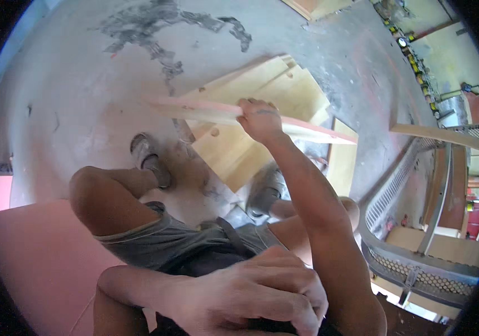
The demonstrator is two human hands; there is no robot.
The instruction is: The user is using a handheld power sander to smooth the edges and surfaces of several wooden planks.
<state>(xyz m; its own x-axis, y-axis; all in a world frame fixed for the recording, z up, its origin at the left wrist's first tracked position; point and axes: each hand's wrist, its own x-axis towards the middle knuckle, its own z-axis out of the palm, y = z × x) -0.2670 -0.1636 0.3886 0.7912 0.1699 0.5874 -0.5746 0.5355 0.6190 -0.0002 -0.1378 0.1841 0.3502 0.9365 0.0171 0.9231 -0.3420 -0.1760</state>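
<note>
My right hand reaches forward and is closed over the top edge of a pale wooden board with a pinkish edge. The board stands on its narrow side, tilted across my view. Under and beyond it, several flat plywood panels lie overlapped on the floor, some with a round hole near a corner. My left hand is close in front of my body, its fingers curled. What those fingers hold, if anything, is hidden. My knees are bent on either side, feet near the panels.
A curved metal frame with perforated mesh stands at the right. A large pink surface fills the lower left. Yellow-and-black items line the far right. The grey floor has dark stains.
</note>
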